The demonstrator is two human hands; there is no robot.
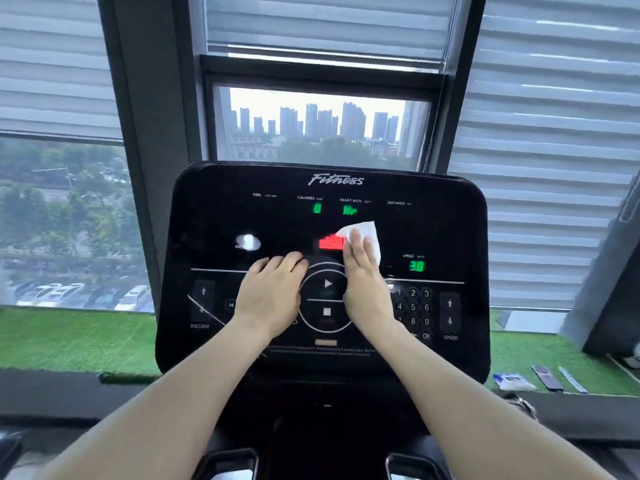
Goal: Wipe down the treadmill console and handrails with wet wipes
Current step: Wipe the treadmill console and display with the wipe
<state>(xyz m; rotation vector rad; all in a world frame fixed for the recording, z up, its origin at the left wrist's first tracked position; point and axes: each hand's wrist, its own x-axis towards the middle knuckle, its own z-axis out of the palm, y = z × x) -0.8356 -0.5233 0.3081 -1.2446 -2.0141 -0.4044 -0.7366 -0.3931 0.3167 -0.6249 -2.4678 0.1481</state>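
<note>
Two hands lie on the console (214,216), a glossy black panel lettered "Fitness" along its top edge. We note green readouts under CALORIES and HEART RATE, a red bar display at centre, and a green 3.0 under SPEED on the right.

Room, left to right: a window (65,220) looks onto trees and parked cars, its slatted blind (52,64) half drawn. A dark frame post stands next. Behind the console a middle pane shows distant tower blocks. On the right a second blind (554,116) hangs lower. A strip of green artificial turf (69,337) runs along the sill on both sides. On its right stretch we see a blue-and-white packet (512,381), a dark remote-like object (547,377) just beside it, and a pale flat strip (573,380) beyond.

Left hand (272,296): palm down on the panel, fingers bent at the knuckles, resting just left of the ringed play and stop buttons (326,297). It holds nothing that we can see.

Right hand (365,282): flat, fingers straight and together, pressing the white wet wipe (363,232) against the panel just right of the red bars. The wipe pokes out above the fingertips and along the right edge of the hand. The number keypad (414,308) lies just to the right of the wrist.

Both forearms are bare, reaching up from the lower corners.
</note>
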